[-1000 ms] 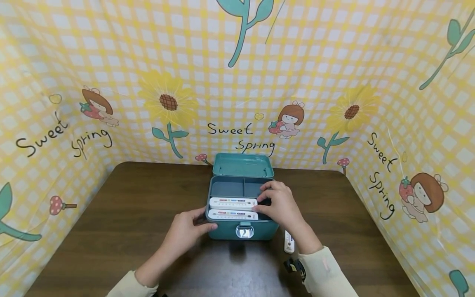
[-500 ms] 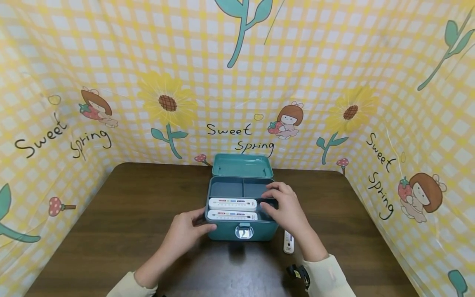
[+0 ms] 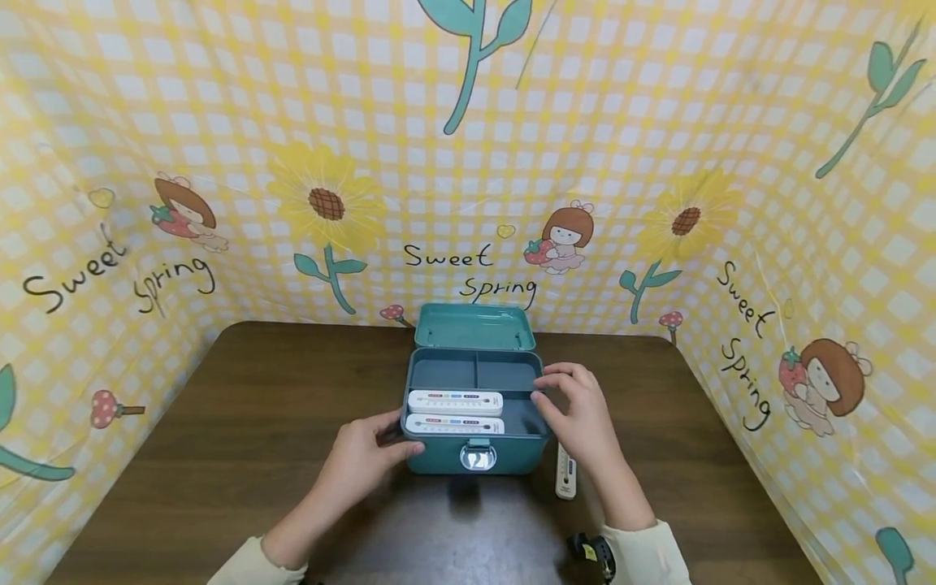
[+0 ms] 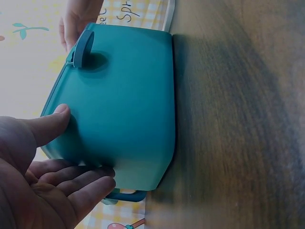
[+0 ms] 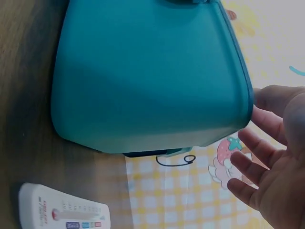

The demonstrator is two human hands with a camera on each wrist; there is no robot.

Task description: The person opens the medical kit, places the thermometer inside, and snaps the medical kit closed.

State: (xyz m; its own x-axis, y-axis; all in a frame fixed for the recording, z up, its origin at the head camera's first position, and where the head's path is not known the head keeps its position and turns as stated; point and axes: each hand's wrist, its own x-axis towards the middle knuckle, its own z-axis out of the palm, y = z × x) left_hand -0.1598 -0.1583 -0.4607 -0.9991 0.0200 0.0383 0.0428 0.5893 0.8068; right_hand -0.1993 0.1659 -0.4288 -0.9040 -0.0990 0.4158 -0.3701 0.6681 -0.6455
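Observation:
A teal storage box [image 3: 504, 457] stands on the table with its lid [image 3: 475, 327] raised at the back. Two white thermometers [image 3: 455, 402] lie side by side in its front compartment, toward the left. My left hand [image 3: 363, 451] rests at the box's front left corner, thumb on the front face and extended fingers along the left side. In the left wrist view, the palm is visible. My right hand [image 3: 581, 410] is at the right rim with relaxed fingers and nothing held. Another thermometer [image 3: 566, 475] lies on the table right of the box, partly hidden by that hand.
Dividers split the box's inside; two rear compartments [image 3: 442, 371] lie behind the thermometers. A metal latch [image 3: 478, 457] is on the front. Checked yellow cloth [image 3: 409, 187] rises behind and beside the brown table [image 3: 292, 374].
My right hand has let go of the rear thermometer in the box and drawn back rightward to the rim. The left hand keeps its place on the box.

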